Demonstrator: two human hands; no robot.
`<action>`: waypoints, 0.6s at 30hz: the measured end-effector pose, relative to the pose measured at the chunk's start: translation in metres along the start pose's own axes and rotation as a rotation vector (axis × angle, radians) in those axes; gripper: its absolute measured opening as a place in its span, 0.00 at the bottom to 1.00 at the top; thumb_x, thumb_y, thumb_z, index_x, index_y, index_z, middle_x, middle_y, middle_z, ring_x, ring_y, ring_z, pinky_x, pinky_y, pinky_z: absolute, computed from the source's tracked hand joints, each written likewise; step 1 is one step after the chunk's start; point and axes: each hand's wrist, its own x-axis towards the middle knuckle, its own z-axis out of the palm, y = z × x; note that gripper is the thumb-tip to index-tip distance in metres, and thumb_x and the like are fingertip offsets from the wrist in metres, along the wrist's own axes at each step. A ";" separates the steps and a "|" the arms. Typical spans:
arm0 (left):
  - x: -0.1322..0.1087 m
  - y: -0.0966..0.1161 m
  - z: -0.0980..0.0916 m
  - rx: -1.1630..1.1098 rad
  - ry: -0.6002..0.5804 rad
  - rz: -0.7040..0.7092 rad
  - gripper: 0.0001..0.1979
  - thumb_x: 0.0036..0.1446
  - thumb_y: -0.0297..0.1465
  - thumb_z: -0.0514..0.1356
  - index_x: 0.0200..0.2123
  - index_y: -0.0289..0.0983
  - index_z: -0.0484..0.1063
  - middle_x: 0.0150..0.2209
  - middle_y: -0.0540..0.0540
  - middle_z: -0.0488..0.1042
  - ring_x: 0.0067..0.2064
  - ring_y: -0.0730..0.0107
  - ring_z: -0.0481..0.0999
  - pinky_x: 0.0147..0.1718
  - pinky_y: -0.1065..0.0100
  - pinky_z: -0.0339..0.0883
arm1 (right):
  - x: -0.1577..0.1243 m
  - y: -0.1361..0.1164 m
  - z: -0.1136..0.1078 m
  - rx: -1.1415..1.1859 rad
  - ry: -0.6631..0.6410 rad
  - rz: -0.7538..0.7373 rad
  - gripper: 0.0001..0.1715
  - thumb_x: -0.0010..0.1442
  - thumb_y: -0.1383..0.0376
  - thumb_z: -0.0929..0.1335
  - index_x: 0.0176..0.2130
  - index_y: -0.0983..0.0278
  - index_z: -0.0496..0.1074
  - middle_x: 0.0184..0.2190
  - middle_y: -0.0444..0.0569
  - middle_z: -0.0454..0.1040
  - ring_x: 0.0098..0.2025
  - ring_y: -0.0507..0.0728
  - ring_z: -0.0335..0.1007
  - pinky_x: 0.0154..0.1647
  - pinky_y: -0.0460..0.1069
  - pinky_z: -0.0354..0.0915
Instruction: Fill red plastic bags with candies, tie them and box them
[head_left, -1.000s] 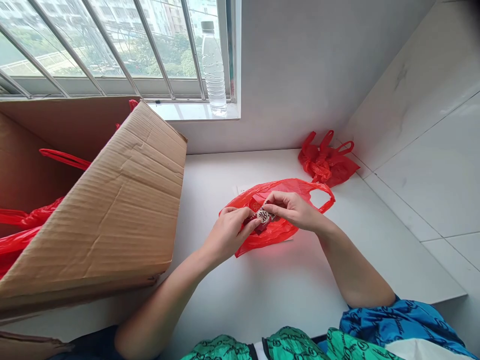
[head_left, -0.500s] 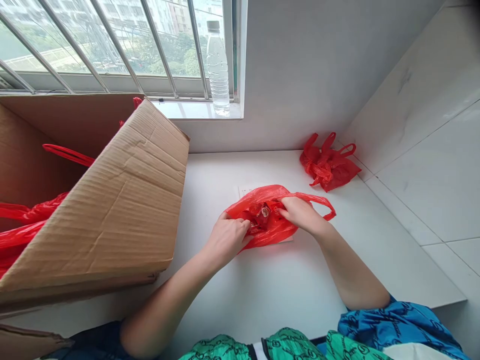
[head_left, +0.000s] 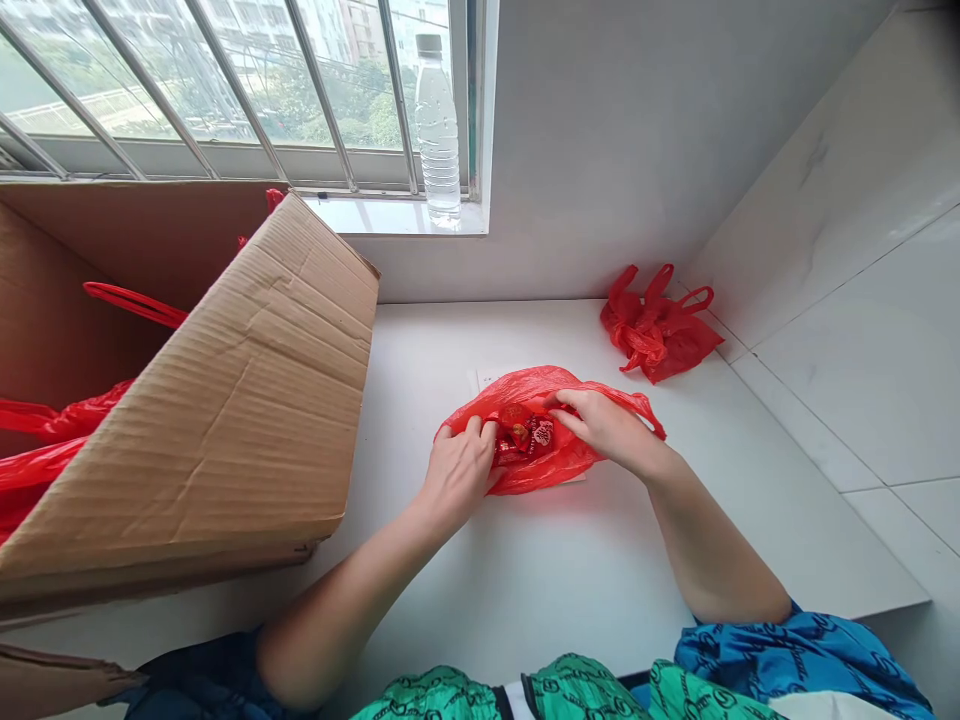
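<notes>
A red plastic bag point(head_left: 564, 458) lies on the white counter point(head_left: 570, 580) in the middle of the view. Inside it are small red wrapped sweets point(head_left: 527, 436). My left hand point(head_left: 456, 473) pinches the bag's left edge with its fingers closed on the plastic. My right hand point(head_left: 609, 428) grips the bag's right side by the handle, fingers curled over the plastic. Both hands hold the bag's mouth apart, so the sweets show between them.
A large open cardboard box point(head_left: 225, 420) stands at the left with more red bags point(head_left: 45, 440) inside. A second, knotted red bag point(head_left: 658, 325) lies by the back corner. A water bottle point(head_left: 438, 130) stands on the window sill. Tiled wall rises at the right.
One second ago both hands held a small printed wrapped sweet above the bag. It now lies inside, and the hands have dropped to the bag's edges and spread its mouth.
</notes>
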 end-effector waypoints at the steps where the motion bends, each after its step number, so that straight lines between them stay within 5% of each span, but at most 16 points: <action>1: 0.000 0.000 0.000 0.006 -0.006 0.000 0.15 0.58 0.34 0.60 0.47 0.36 0.66 0.41 0.43 0.70 0.34 0.61 0.74 0.38 0.61 0.58 | 0.000 -0.002 -0.001 0.061 -0.018 -0.003 0.14 0.68 0.65 0.60 0.45 0.58 0.73 0.41 0.45 0.79 0.41 0.54 0.74 0.38 0.47 0.65; 8: 0.002 -0.004 -0.003 -0.001 -0.005 0.020 0.08 0.56 0.33 0.59 0.38 0.37 0.65 0.40 0.44 0.70 0.33 0.62 0.73 0.37 0.61 0.57 | 0.003 -0.008 0.004 0.095 -0.067 0.012 0.09 0.66 0.63 0.61 0.37 0.60 0.71 0.31 0.43 0.77 0.32 0.54 0.71 0.31 0.48 0.60; 13: 0.001 -0.009 -0.012 -0.055 0.051 0.073 0.08 0.53 0.25 0.56 0.37 0.39 0.63 0.34 0.49 0.71 0.33 0.65 0.72 0.38 0.62 0.56 | 0.005 -0.008 0.005 0.078 -0.051 -0.026 0.07 0.63 0.68 0.62 0.38 0.60 0.69 0.34 0.44 0.76 0.34 0.54 0.70 0.31 0.48 0.59; 18: 0.000 -0.017 -0.027 -0.193 0.061 0.122 0.08 0.56 0.28 0.59 0.40 0.41 0.63 0.33 0.52 0.74 0.35 0.65 0.73 0.41 0.61 0.57 | 0.006 -0.010 0.006 0.133 0.003 -0.052 0.08 0.61 0.71 0.61 0.35 0.60 0.66 0.35 0.42 0.74 0.35 0.53 0.68 0.32 0.47 0.59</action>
